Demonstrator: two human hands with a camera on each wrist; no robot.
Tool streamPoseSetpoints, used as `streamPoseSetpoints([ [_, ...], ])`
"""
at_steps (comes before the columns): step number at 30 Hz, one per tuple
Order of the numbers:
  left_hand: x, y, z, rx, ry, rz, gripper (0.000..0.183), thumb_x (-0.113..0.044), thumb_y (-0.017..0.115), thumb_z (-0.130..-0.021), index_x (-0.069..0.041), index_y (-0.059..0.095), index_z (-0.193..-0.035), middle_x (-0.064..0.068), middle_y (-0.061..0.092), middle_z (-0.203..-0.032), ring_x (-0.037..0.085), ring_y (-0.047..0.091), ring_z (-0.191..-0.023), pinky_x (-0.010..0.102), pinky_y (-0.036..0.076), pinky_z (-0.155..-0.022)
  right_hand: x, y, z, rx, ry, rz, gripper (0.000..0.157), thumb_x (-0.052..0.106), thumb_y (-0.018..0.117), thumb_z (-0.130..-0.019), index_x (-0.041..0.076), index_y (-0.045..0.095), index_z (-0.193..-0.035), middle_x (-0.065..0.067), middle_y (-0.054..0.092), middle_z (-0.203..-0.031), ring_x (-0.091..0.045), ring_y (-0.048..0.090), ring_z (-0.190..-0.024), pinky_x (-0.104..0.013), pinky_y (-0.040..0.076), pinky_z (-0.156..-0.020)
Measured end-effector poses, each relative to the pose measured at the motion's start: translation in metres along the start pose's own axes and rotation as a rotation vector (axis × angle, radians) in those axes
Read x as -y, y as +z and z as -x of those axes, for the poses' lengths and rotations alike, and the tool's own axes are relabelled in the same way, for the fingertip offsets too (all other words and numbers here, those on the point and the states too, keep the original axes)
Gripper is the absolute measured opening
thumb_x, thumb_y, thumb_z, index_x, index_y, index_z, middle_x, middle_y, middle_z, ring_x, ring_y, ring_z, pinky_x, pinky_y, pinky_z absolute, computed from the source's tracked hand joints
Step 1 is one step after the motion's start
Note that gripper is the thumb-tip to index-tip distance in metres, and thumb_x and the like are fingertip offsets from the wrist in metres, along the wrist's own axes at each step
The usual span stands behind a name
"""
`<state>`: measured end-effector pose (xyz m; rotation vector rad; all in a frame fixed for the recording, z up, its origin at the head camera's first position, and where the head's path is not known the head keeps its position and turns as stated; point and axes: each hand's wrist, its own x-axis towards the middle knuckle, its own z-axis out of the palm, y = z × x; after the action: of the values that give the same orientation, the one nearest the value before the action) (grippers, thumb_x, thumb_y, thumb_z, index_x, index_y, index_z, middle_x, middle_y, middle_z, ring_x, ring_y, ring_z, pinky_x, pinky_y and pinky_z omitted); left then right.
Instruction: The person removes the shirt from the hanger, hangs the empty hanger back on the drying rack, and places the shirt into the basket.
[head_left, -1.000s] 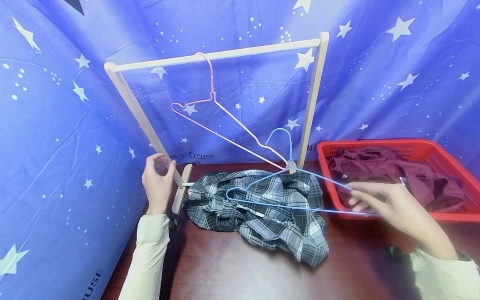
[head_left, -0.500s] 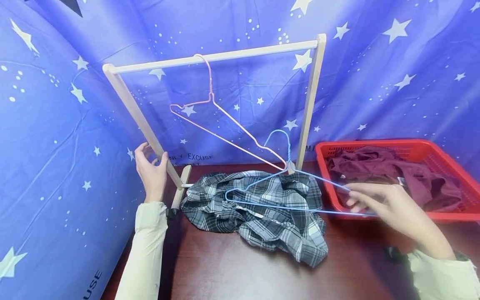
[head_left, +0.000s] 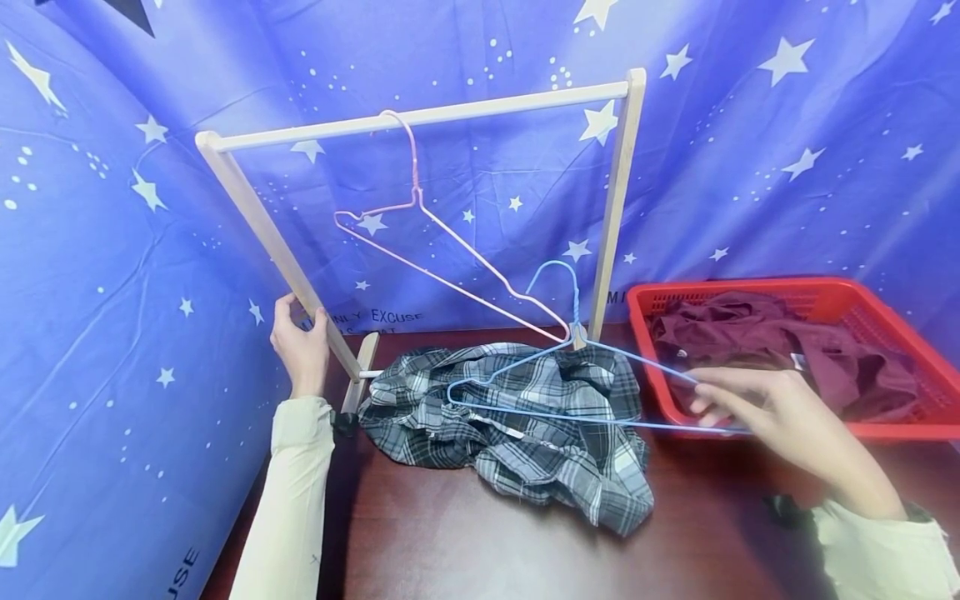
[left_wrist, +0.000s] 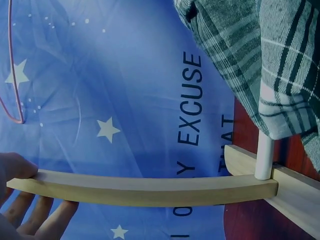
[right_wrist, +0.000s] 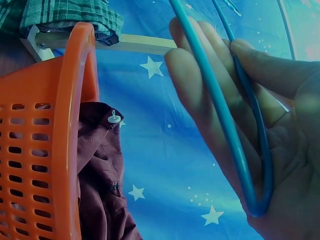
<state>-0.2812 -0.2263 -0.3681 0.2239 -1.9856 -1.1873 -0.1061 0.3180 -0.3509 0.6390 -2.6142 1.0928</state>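
Note:
My left hand (head_left: 302,346) holds the left post (head_left: 262,225) of a wooden clothes rack. In the left wrist view the thumb lies on one face of that post (left_wrist: 150,191) and the fingers curl under the other. My right hand (head_left: 780,417) pinches one arm of a blue wire hanger (head_left: 540,414) between thumb and fingers; its bent end rests against the palm (right_wrist: 295,150) in the right wrist view. The hanger's other end overlaps a crumpled grey plaid shirt (head_left: 517,467), which lies over the rack's low bar. A pink hanger (head_left: 465,287) hangs from the top rail.
To the right stands a red plastic basket (head_left: 918,431) holding a maroon garment (head_left: 817,350). Everything rests on a dark red-brown table (head_left: 480,542). A blue starry curtain (head_left: 795,192) closes off the back and the left side.
My left hand has moved slightly left and closed from beside the post to around it. The right hand keeps its pinch on the blue hanger. The head view has shifted a little.

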Motion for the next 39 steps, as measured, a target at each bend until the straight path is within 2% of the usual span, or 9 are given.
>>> streamPoseSetpoints([
  [4, 0.002, -0.002, -0.001, 0.011, 0.013, -0.030, 0.031, -0.007, 0.067, -0.088, -0.005, 0.061, -0.119, 0.017, 0.069, -0.111, 0.032, 0.065, -0.098, 0.047, 0.044, -0.096, -0.001, 0.001, -0.002, 0.003, -0.001, 0.019, 0.031, -0.004, 0.065, -0.090, -0.001, 0.067, -0.122, 0.002, 0.075, -0.081, -0.005, 0.071, -0.068, -0.016, 0.054, -0.064],
  [11, 0.003, 0.000, -0.002, 0.033, 0.033, -0.019, 0.027, -0.004, 0.065, -0.089, -0.004, 0.060, -0.116, 0.018, 0.068, -0.110, 0.034, 0.066, -0.099, 0.051, 0.049, -0.091, -0.003, -0.003, -0.003, -0.011, 0.038, 0.026, 0.033, -0.003, 0.065, -0.091, 0.001, 0.066, -0.124, 0.001, 0.076, -0.082, -0.005, 0.072, -0.069, -0.015, 0.054, -0.063],
  [19, 0.002, -0.001, 0.001, 0.022, 0.033, -0.013, 0.025, -0.003, 0.065, -0.090, -0.003, 0.060, -0.114, 0.017, 0.068, -0.108, 0.027, 0.066, -0.095, 0.040, 0.050, -0.082, 0.001, -0.007, -0.008, -0.095, 0.053, 0.054, 0.036, -0.005, 0.066, -0.089, 0.001, 0.066, -0.125, -0.001, 0.075, -0.082, 0.000, 0.071, -0.070, -0.015, 0.054, -0.061],
  [24, 0.003, -0.001, 0.001, 0.018, 0.047, -0.011, 0.025, -0.004, 0.065, -0.089, -0.002, 0.060, -0.113, 0.018, 0.068, -0.107, 0.029, 0.065, -0.095, 0.045, 0.050, -0.084, 0.005, -0.008, -0.013, -0.222, 0.042, 0.107, 0.037, -0.007, 0.070, -0.086, 0.004, 0.070, -0.121, 0.002, 0.075, -0.078, 0.010, 0.066, -0.071, -0.010, 0.048, -0.055],
  [29, 0.004, -0.001, 0.001, 0.012, 0.042, -0.015, 0.024, -0.003, 0.065, -0.089, -0.001, 0.060, -0.113, 0.018, 0.068, -0.108, 0.031, 0.066, -0.097, 0.045, 0.050, -0.086, 0.011, -0.009, -0.019, -0.379, -0.031, 0.186, 0.044, -0.012, 0.073, -0.079, 0.010, 0.073, -0.118, 0.028, 0.068, -0.082, 0.021, 0.060, -0.073, -0.012, 0.037, -0.047],
  [32, 0.004, -0.001, 0.001, 0.018, 0.038, -0.022, 0.024, -0.004, 0.065, -0.090, -0.002, 0.060, -0.113, 0.017, 0.068, -0.108, 0.031, 0.066, -0.098, 0.043, 0.050, -0.087, 0.016, -0.010, -0.022, -0.443, -0.051, 0.151, 0.044, -0.013, 0.073, -0.080, 0.009, 0.073, -0.118, 0.036, 0.064, -0.087, 0.019, 0.062, -0.073, -0.007, 0.040, -0.050],
  [37, 0.003, -0.001, 0.000, 0.015, 0.041, -0.013, 0.023, -0.004, 0.066, -0.089, -0.002, 0.059, -0.111, 0.019, 0.067, -0.107, 0.032, 0.064, -0.098, 0.043, 0.048, -0.087, 0.026, -0.010, -0.028, -0.533, -0.051, 0.074, 0.042, -0.009, 0.072, -0.083, 0.009, 0.072, -0.120, 0.034, 0.066, -0.091, 0.015, 0.065, -0.077, -0.002, 0.046, -0.070],
  [39, 0.004, 0.000, 0.000, 0.014, 0.039, -0.011, 0.023, -0.004, 0.066, -0.089, -0.002, 0.059, -0.111, 0.020, 0.067, -0.108, 0.033, 0.064, -0.098, 0.044, 0.047, -0.088, 0.030, -0.010, -0.032, -0.563, -0.047, 0.057, 0.041, -0.008, 0.072, -0.084, 0.010, 0.072, -0.121, 0.033, 0.066, -0.092, 0.015, 0.066, -0.078, -0.002, 0.046, -0.072],
])
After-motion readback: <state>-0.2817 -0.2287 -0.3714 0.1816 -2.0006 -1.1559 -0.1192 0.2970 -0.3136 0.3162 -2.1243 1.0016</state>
